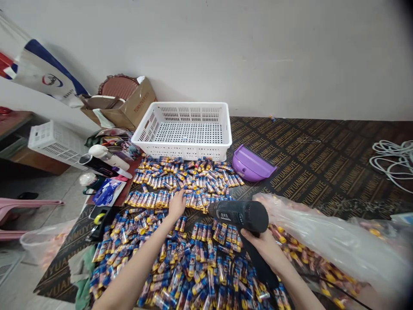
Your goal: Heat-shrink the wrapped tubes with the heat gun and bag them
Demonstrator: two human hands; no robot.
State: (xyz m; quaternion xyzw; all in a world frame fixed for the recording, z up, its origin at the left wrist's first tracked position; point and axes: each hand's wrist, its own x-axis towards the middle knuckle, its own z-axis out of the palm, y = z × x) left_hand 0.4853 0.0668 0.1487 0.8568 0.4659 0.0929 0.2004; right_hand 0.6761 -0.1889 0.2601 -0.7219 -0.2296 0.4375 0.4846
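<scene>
Nearest me, a loose spread of small blue-and-yellow tubes (211,280) lies on the table (300,159). My right grip (263,249) is wrapped around the handle of a black hair dryer (238,214), its nozzle pointing left above the tubes. To its right, a clear plastic bag (322,232) lies over more small pieces. Farther out, my left grip (177,206) is at a neat row of tubes lined up side by side; I cannot tell whether it is closed on one. Beyond are a purple plastic container (251,167) and a white slatted basket (183,151).
</scene>
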